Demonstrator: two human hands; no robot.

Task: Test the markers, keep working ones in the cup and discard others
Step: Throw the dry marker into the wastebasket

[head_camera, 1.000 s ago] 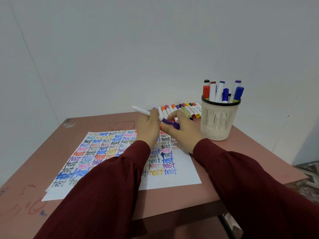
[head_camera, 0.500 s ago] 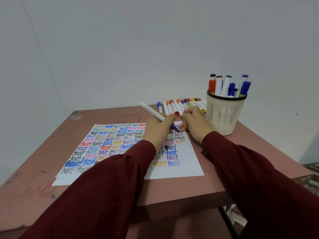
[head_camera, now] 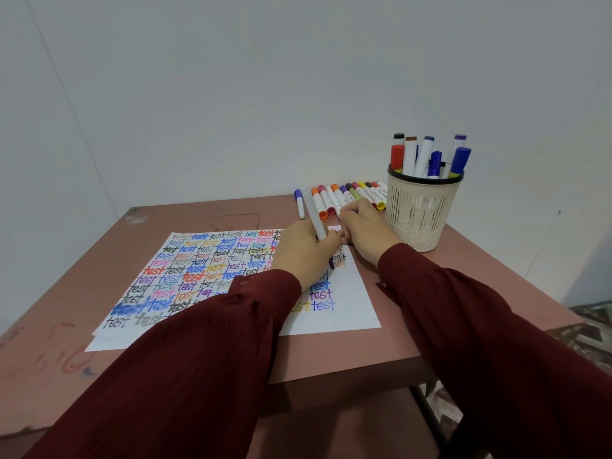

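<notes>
the left hand (head_camera: pixel 303 253) grips a white marker (head_camera: pixel 314 217) in a writing hold, fingers wrapped round the barrel, purple tip down on the paper (head_camera: pixel 347 306) covered in "test" words. the right hand (head_camera: pixel 366 231) lies curled, knuckles up, at the sheet's top edge; i cannot tell what its fingers enclose. a row of markers (head_camera: pixel 347 195) lies behind, beside the beige cup (head_camera: pixel 420 210) holding more.

Matt paper sheet (head_camera: pixel 334 318) lies on a smooth, scuffed tabletop (head_camera: pixel 205 213). The cup (head_camera: pixel 420 210) is slotted plastic with a glossy rim; markers (head_camera: pixel 344 197) smooth plastic; sleeves (head_camera: pixel 496 342) crinkled cloth.
</notes>
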